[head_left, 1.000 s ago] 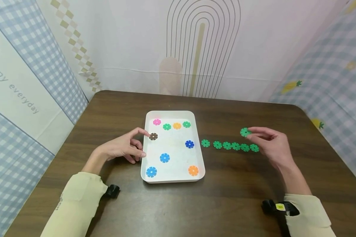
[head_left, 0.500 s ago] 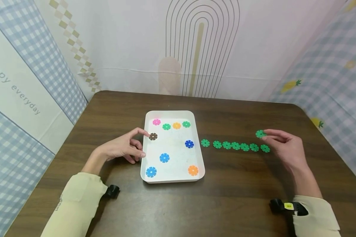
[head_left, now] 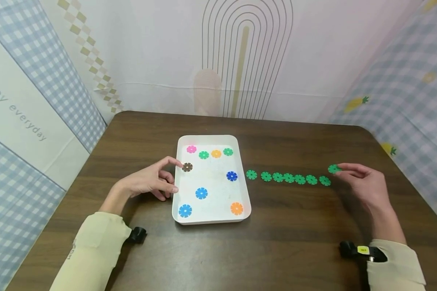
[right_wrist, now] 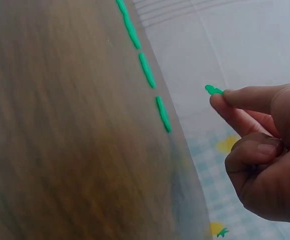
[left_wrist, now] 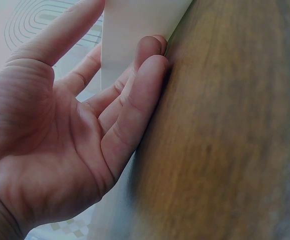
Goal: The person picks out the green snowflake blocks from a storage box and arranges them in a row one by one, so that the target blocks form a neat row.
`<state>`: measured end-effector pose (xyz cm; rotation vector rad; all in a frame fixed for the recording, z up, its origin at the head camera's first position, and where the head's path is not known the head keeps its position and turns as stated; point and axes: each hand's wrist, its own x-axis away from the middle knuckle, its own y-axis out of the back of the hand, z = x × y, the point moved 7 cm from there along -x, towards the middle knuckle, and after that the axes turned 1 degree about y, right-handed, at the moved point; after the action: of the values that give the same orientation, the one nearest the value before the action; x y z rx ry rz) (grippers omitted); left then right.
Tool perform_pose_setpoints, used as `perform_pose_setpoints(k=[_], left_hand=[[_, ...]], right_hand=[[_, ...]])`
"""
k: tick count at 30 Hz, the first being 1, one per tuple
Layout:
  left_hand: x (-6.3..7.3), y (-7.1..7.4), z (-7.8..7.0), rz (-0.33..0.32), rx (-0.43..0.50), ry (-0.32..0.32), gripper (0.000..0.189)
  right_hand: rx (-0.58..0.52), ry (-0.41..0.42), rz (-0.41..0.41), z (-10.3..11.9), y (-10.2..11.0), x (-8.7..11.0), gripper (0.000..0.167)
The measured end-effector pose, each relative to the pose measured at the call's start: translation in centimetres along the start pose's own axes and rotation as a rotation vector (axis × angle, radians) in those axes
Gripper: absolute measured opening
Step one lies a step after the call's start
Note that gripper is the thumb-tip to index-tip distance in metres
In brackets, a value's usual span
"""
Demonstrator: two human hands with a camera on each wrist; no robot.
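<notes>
A white tray (head_left: pixel 211 219) lies on the wooden table, with flower-shaped plastic discs scattered in it. My left hand (head_left: pixel 149 180) holds the tray's left rim: index fingertip and thumb reach over the edge, beside a brown disc (head_left: pixel 187 167). In the left wrist view the other fingers (left_wrist: pixel 135 100) lie against the tray's outer wall (left_wrist: pixel 127 30). Farther right, my right hand (head_left: pixel 368 184) pinches a green flower disc (head_left: pixel 334 169) between thumb and index finger, raised above the table. Just left of that hand ends a row of several green discs (head_left: pixel 289 178).
Inside the tray are a pink disc (head_left: pixel 191 149), a dark blue disc (head_left: pixel 232 176), two light blue ones, two orange ones and two more green ones. The table (head_left: pixel 276 250) ends at a patterned cloth (head_left: pixel 160 60) behind it.
My right hand has moved rightward along the row, and another green disc lies at the row's right end. It carries a green disc with it. The left hand stays at the tray.
</notes>
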<state>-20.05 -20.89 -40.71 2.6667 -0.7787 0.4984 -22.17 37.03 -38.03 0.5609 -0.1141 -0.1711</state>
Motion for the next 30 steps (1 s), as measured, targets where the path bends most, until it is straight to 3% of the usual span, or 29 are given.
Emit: perform_pose_setpoints(k=[15,30], left_hand=[[0.0,0.0,-0.1,0.005,-0.001,0.0,0.08],[0.1,-0.1,-0.1,0.005,-0.005,-0.002,0.082]], right_hand=[[0.216,-0.06,0.055,-2.4,0.6,-0.3,0.046],[0.156,-0.136,0.112,-3.8,0.5,-0.3,0.036]])
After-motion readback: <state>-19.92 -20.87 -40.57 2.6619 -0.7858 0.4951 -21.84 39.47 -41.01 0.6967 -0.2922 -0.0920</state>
